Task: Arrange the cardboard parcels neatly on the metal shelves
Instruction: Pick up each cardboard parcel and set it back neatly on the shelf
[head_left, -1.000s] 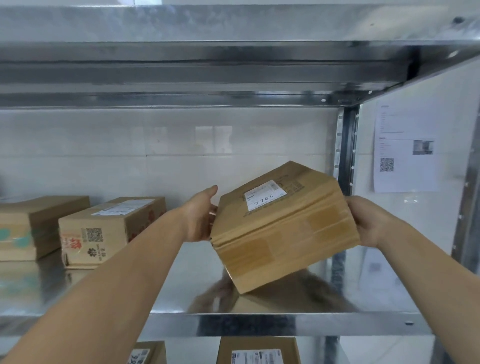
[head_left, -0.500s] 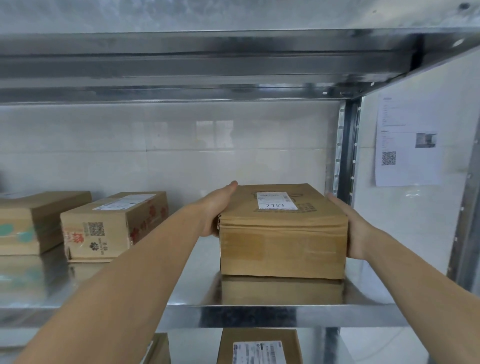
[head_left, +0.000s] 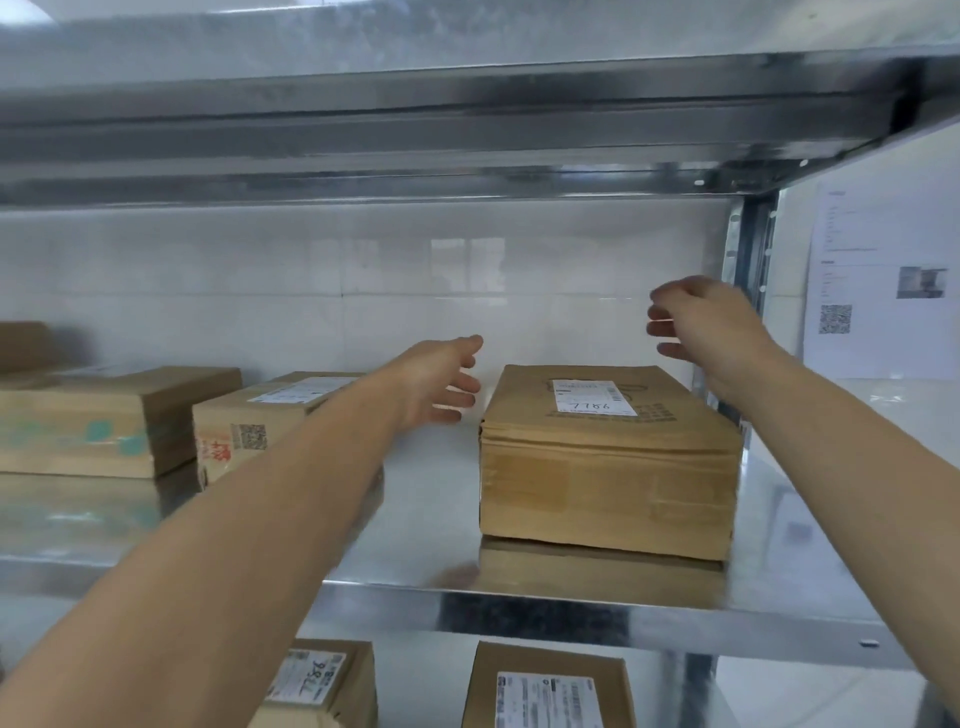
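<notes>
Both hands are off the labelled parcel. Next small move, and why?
Probably withdraw both hands to fetch another parcel: the labelled parcel sits flat on the shelf, and the left hand and right hand hover open, clear of it.

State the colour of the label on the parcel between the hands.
White label with dark print, on the brown parcel; head view.

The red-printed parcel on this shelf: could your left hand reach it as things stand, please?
Probably yes: the left hand is open and empty, just right of that parcel, with nothing between them.
</notes>
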